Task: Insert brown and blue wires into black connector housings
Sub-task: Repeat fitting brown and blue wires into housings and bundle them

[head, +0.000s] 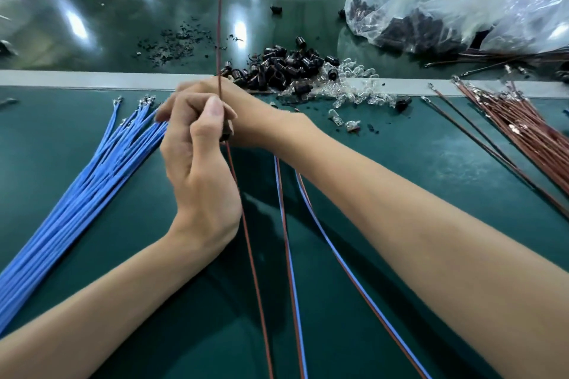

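Currently, a brown wire is pinched upright between thumb and curled fingers of the left hand, just nearer than the pile of black housings. The right hand is crossed behind it, at the blue wires left of the pile. The right hand's grip is hidden and cannot be told.

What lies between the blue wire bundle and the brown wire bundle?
Head view: the left hand holding one brown wire upright, the right hand, and two brown-blue pairs.
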Demonstrator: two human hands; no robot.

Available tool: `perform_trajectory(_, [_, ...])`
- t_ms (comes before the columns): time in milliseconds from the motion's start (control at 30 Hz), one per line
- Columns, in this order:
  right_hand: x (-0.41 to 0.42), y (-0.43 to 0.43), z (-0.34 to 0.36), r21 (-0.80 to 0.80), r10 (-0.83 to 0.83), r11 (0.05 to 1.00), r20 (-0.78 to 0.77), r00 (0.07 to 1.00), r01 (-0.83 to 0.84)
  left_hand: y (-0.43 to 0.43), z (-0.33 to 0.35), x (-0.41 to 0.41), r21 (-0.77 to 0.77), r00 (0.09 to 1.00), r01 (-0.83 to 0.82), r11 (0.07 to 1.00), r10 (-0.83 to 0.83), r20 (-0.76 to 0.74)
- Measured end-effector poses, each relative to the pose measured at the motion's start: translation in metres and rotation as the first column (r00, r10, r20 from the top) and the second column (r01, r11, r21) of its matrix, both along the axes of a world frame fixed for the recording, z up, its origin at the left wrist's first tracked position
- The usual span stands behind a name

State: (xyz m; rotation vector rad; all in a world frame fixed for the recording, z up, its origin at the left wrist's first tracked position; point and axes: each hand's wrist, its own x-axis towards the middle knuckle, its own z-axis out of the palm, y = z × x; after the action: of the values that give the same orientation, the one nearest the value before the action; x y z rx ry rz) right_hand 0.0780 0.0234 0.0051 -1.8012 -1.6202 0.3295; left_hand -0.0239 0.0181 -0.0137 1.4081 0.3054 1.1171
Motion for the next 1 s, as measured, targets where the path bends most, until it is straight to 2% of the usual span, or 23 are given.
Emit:
perform_trajectory(100, [-0.006, -0.002, -0.004, 0.005, -0.014, 1.0, -0.17, 0.985, 0.015, 0.0, -0.001, 0.002, -0.024, 1.0, -0.016, 1.0, 0.016, -0.01])
perform_trajectory(200, [-0.011, -0.002, -0.008, 0.005, -0.015, 1.0, -0.255, 0.967, 0.016, 0.001, -0.001, 0.003, -0.037, 1.0, -0.023, 0.999, 0.023, -0.016])
perform_trajectory(300, [-0.011, -0.002, -0.006, -0.056, -0.051, 0.998, -0.256, 0.965, 0.038, 0.002, 0.0, 0.004, -0.046, 0.999, -0.041, 0.998, 0.039, -0.035])
perform_trajectory(600, [-0.011, -0.002, -0.006, -0.008, -0.043, 0.999, -0.16, 0.986, 0.043, 0.002, 0.0, 0.004, -0.046, 0.998, -0.034, 0.998, 0.032, -0.054])
perform_trajectory(800, [-0.013, -0.002, -0.01, -0.002, -0.054, 0.998, -0.228, 0.972, 0.055, 0.002, -0.002, 0.005, -0.066, 0.999, -0.013, 0.998, 0.01, -0.046])
perform_trajectory(933, [-0.012, -0.013, -0.012, -0.103, -0.147, 0.988, -0.405, 0.902, 0.114, 0.003, -0.002, 0.005, -0.043, 0.997, -0.02, 0.999, 0.017, -0.078])
perform_trajectory(1000, [-0.012, -0.016, -0.016, -0.119, -0.134, 0.988, -0.381, 0.915, 0.095, 0.003, -0.002, 0.004, -0.042, 0.997, -0.01, 0.999, 0.006, -0.076])
